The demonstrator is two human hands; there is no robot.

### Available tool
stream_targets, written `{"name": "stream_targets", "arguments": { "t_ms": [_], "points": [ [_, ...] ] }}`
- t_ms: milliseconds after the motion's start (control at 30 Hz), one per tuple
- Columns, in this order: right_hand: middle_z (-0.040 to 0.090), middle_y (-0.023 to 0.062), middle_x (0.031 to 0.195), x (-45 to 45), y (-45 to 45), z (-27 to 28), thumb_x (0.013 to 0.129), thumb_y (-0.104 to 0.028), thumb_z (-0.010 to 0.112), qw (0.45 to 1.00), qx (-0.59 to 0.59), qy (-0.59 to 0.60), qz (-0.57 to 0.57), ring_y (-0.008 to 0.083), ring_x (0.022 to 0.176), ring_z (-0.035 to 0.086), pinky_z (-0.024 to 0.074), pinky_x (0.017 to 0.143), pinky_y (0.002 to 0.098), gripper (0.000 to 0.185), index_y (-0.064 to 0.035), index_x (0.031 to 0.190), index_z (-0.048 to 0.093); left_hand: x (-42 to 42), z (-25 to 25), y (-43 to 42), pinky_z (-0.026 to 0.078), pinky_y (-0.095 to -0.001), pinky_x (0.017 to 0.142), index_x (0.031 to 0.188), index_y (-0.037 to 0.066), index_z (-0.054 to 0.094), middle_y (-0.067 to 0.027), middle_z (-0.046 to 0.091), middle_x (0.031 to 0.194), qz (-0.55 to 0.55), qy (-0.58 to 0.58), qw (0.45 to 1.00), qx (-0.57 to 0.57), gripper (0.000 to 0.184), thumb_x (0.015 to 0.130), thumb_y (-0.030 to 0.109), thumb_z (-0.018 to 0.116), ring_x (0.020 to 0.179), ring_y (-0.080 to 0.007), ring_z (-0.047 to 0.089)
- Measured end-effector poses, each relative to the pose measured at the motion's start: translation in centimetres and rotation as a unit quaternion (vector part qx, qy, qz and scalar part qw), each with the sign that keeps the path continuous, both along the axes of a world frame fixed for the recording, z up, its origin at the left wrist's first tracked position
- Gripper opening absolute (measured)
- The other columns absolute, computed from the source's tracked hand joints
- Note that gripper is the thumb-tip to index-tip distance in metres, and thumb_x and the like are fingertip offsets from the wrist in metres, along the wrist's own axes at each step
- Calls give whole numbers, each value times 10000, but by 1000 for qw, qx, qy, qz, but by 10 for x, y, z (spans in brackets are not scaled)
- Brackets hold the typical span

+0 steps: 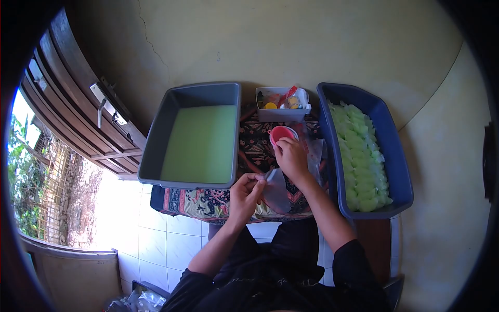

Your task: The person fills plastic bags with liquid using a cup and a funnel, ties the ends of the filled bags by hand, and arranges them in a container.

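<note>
My left hand (245, 195) pinches the top edge of a clear plastic bag (277, 193), which hangs over the near side of the cloth. Farther off, my right hand (292, 158) has its fingers closed on the near rim of a pink funnel-like cup (281, 133). The cup sits in or against a white-rimmed container whose lower part is hidden. More clear plastic (315, 152) lies to the right of my right hand. Left of both hands stands a grey tub (237, 114) holding pale green liquid (200, 143).
At right, a blue-grey tub (392, 171) holds rows of filled pale green bags (361, 156). A small white box (283, 115) with odds and ends stands behind the cup. Patterned cloth (200, 202) covers the table. An open wooden door (86, 99) is at left.
</note>
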State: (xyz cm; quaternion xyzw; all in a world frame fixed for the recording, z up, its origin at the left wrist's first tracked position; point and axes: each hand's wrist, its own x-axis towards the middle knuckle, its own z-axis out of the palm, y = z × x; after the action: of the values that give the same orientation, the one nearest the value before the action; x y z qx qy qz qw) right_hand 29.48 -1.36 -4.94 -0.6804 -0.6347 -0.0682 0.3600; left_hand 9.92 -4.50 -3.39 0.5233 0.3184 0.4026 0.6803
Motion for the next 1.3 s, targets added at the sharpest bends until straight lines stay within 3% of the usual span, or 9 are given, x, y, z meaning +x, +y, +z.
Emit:
{"name": "stream_targets", "arguments": {
  "t_ms": [233, 567, 667, 733, 833, 867, 1133, 1300],
  "points": [
    [637, 175, 892, 5, -1, 1, 846, -94, 576, 995, 45, 84, 12, 367, 831, 605, 476, 749, 438, 136, 28, 851, 638, 0, 3, 1, 436, -193, 508, 968, -25, 557, -103, 684, 867, -3, -5, 1000, 7, 149, 904, 95, 617, 670, -62, 589],
    [629, 190, 890, -8, -21, 36, 861, -42, 590, 978, 179, 105, 3, 350, 784, 615, 491, 701, 400, 116, 54, 923, 606, -1, 13, 4, 451, -202, 529, 918, -38, 599, -64, 655, 795, 13, -3, 1000, 8, 148, 848, 61, 684, 636, -73, 581],
    [626, 171, 880, -14, -35, 49, 866, -22, 597, 969, 202, 145, -12, 305, 725, 622, 495, 648, 347, 109, 61, 937, 594, 0, 18, 4, 454, -204, 532, 908, -38, 607, -64, 653, 787, 23, -5, 1000, 19, 143, 838, 53, 693, 629, -78, 580],
    [629, 113, 929, -14, -45, 54, 922, -42, 561, 955, 220, 199, 13, 139, 732, 619, 496, 611, 261, 129, 65, 984, 597, 0, 19, 7, 456, -204, 533, 901, -39, 611, -65, 653, 784, 33, -3, 999, 30, 140, 835, 51, 695, 627, -80, 580],
    [625, 115, 886, -21, -65, 74, 907, -36, 578, 926, 232, 293, 46, 146, 692, 612, 490, 620, 258, 122, 59, 981, 596, 1, 15, 13, 476, -196, 545, 901, -43, 639, -63, 673, 772, 53, 51, 993, 92, 142, 834, 65, 703, 662, -70, 602],
    [617, 99, 912, -25, -75, 86, 920, -35, 562, 916, 228, 322, 77, 112, 704, 591, 491, 630, 239, 128, 64, 995, 593, 1, 15, 14, 477, -199, 552, 890, -40, 643, -64, 678, 758, 64, 58, 990, 111, 135, 828, 62, 706, 663, -68, 606],
    [624, 123, 897, -26, -108, 91, 902, -40, 584, 933, 224, 270, 79, 144, 696, 591, 470, 611, 249, 122, 69, 953, 601, 4, 12, 19, 488, -224, 589, 870, -28, 651, -75, 687, 719, 89, 89, 977, 172, 146, 800, 74, 729, 659, -79, 630],
    [634, 135, 875, -22, -110, 82, 871, -31, 609, 954, 201, 218, 51, 230, 715, 621, 476, 630, 287, 89, 43, 921, 609, 5, 14, 17, 473, -235, 574, 861, -13, 657, -72, 679, 701, 105, 114, 961, 228, 149, 791, 91, 737, 637, -89, 634]
  ]
}}
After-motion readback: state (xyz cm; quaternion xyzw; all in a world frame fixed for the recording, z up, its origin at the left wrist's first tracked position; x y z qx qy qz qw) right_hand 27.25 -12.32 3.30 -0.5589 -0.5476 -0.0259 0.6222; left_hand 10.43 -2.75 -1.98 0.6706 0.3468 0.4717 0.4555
